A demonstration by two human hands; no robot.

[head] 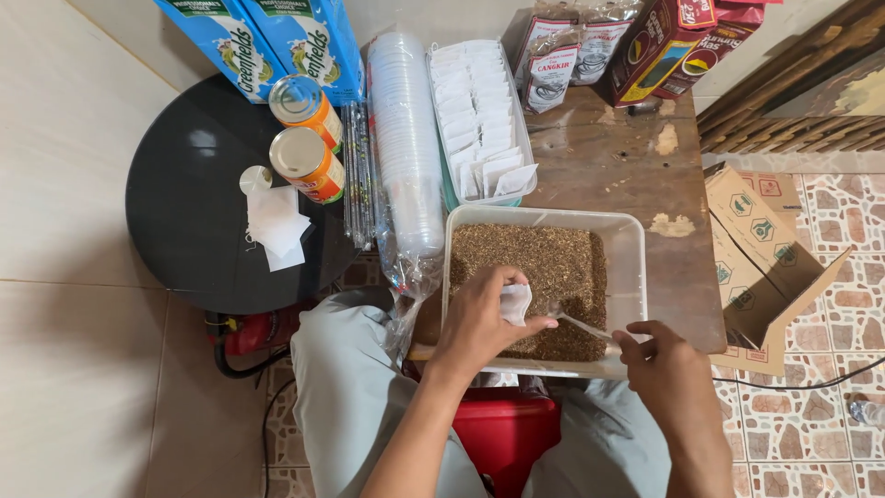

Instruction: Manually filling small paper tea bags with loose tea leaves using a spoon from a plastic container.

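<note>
My left hand point(484, 314) pinches a small white paper pouch point(516, 302) over a clear plastic tub point(634, 267) filled with brown loose tea point(544, 272). My right hand point(659, 360) grips the handle of a clear plastic spoon point(590, 329) whose tip points into the pouch's mouth. Both hands hover at the tub's near edge, above my lap.
A tray of empty white pouches point(479, 111) and a sleeve of stacked plastic cups point(406, 148) lie behind the tub. Two orange tins point(309, 138), blue cartons point(277, 41) and loose pouches point(275, 226) sit on a round black table point(184, 212). A cardboard box point(761, 267) stands right.
</note>
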